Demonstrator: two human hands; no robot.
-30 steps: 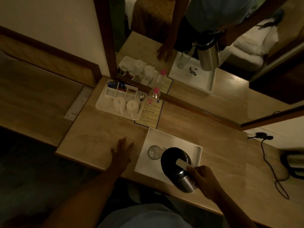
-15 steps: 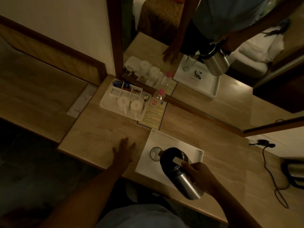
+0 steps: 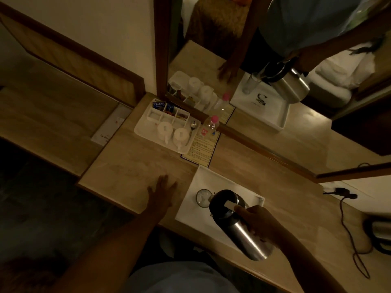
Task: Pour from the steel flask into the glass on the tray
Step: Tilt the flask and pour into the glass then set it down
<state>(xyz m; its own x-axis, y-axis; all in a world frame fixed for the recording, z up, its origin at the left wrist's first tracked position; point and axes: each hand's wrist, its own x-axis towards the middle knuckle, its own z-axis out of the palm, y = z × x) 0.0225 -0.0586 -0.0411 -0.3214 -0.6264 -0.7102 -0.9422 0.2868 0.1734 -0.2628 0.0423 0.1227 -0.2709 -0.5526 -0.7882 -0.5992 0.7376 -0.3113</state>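
A steel flask (image 3: 243, 229) with a black top is tilted steeply, its spout over a clear glass (image 3: 203, 198). The glass stands on a white square tray (image 3: 213, 178) on the wooden counter. My right hand (image 3: 260, 223) grips the flask by its handle side, thumb near the white lever on the lid. My left hand (image 3: 161, 194) lies flat on the counter left of the tray, fingers spread, holding nothing. The mirror behind shows the flask's spout over the glass.
A white tea tray (image 3: 143, 134) with two upturned cups, sachets and a spoon sits at the back left. A pink-capped bottle (image 3: 209, 125) stands on a printed card beside it. A kettle (image 3: 378, 235) with a black cord (image 3: 349, 240) is at the right.
The flask has tipped from nearly upright to steeply tilted, its spout moving over the glass. My left hand has stayed flat on the counter.
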